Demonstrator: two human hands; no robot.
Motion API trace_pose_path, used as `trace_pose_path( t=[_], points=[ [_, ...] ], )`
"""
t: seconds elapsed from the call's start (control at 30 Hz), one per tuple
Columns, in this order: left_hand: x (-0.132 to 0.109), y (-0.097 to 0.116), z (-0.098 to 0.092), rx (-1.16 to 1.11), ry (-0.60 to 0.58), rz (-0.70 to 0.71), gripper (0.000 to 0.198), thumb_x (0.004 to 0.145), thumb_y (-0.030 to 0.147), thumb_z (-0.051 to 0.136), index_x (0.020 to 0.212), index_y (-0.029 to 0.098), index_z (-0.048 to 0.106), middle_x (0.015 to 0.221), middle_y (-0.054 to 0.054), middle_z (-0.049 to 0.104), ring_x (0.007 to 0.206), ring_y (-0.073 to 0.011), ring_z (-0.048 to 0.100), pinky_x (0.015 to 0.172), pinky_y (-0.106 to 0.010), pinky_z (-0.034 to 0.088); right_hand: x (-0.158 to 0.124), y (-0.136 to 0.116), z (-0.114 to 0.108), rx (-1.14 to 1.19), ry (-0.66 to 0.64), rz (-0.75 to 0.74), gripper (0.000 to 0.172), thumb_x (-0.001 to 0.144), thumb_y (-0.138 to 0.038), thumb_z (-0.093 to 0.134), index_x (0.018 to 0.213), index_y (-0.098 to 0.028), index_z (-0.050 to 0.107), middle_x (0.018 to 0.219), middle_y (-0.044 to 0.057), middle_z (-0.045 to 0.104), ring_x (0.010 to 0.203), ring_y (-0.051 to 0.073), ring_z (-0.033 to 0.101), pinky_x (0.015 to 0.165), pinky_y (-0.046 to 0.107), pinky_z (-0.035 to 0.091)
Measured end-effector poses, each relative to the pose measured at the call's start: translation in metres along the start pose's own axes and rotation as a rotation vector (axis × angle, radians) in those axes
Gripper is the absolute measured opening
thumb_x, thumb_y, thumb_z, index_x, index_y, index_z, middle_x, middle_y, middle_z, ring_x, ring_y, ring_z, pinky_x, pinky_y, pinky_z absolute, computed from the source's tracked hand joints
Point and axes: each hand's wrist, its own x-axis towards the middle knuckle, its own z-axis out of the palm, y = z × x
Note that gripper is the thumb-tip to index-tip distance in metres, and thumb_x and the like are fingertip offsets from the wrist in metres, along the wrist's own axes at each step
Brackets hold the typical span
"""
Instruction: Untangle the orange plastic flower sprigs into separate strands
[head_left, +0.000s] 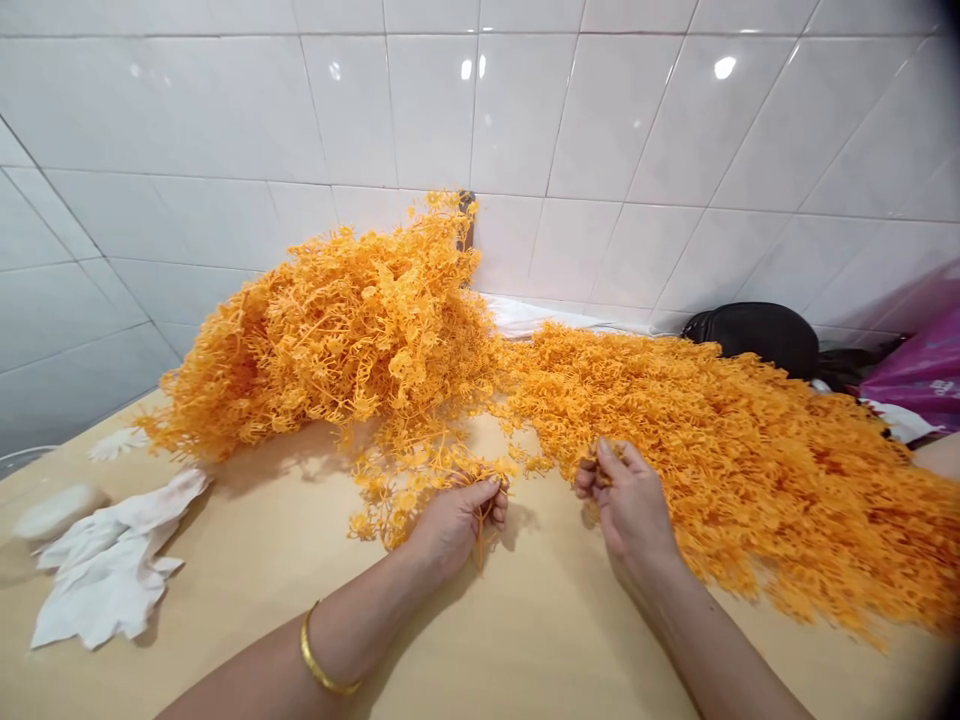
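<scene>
My left hand [457,515], with a gold bangle on its wrist, is closed around the thin stems of an orange artificial flower sprig [405,490]. The stem ends poke out below the fingers, and the sprig's branching tips spread to the left over the table. My right hand [626,495] is pinched at the near edge of a wide orange pile [787,450] of similar sprigs. Small orange bits show at its fingertips, too small to make out. A taller orange heap [337,340] stands behind the left hand.
The pale wooden table [277,600] meets a white tiled wall [600,120]. Crumpled white tissue [120,560] and a whitish oval object [60,510] lie at the left. Behind the right pile are a black rounded case [757,338] and a purple bag [919,360].
</scene>
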Motion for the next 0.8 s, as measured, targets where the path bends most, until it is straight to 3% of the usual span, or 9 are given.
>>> trace_pose_path(
  t=[0.17, 0.27, 0.47, 0.7, 0.8],
  points=[
    [-0.001, -0.005, 0.002, 0.106, -0.006, 0.096, 0.014, 0.069, 0.022, 0.059, 0.063, 0.009, 0.061, 0.055, -0.002, 0.054, 0.050, -0.0089, 0.047, 0.057, -0.023, 0.037, -0.014, 0.004, 0.006, -0.167, -0.413, 0.182, 0.028, 0.067, -0.039, 0.064, 0.082, -0.019, 0.052, 0.061, -0.004, 0.053, 0.046, 0.006, 0.046, 0.043, 0.018, 0.037],
    [-0.003, -0.004, 0.004, 0.169, -0.065, 0.141, 0.020, 0.069, 0.026, 0.060, 0.056, 0.010, 0.059, 0.053, -0.002, 0.054, 0.050, -0.0092, 0.046, 0.055, -0.023, 0.035, -0.023, 0.008, 0.012, -0.210, -0.549, 0.201, 0.029, 0.070, -0.040, 0.062, 0.087, -0.019, 0.053, 0.061, -0.002, 0.054, 0.049, 0.007, 0.045, 0.044, 0.018, 0.035],
    [-0.008, -0.002, 0.008, 0.204, -0.106, 0.126, 0.019, 0.066, 0.027, 0.062, 0.055, 0.011, 0.060, 0.052, -0.002, 0.054, 0.049, -0.0091, 0.045, 0.052, -0.023, 0.034, -0.021, 0.015, 0.012, -0.242, -0.537, 0.100, 0.030, 0.078, -0.044, 0.050, 0.066, -0.017, 0.049, 0.053, -0.003, 0.049, 0.047, 0.007, 0.042, 0.043, 0.019, 0.032],
    [-0.005, -0.005, 0.007, 0.206, -0.090, 0.115, 0.025, 0.063, 0.034, 0.064, 0.058, 0.009, 0.061, 0.057, -0.005, 0.056, 0.052, -0.0103, 0.047, 0.053, -0.024, 0.035, -0.028, 0.015, 0.018, -0.155, -0.620, 0.124, 0.024, 0.078, -0.042, 0.052, 0.074, -0.018, 0.049, 0.053, -0.004, 0.054, 0.046, 0.009, 0.050, 0.047, 0.021, 0.038],
    [-0.006, -0.005, 0.007, 0.216, -0.133, 0.093, 0.026, 0.061, 0.034, 0.066, 0.060, 0.009, 0.062, 0.058, -0.006, 0.057, 0.052, -0.0105, 0.047, 0.053, -0.024, 0.035, -0.031, 0.020, 0.023, -0.057, -0.535, 0.152, 0.027, 0.079, -0.042, 0.051, 0.067, -0.018, 0.047, 0.048, -0.004, 0.051, 0.040, 0.007, 0.046, 0.042, 0.020, 0.036]
  ],
)
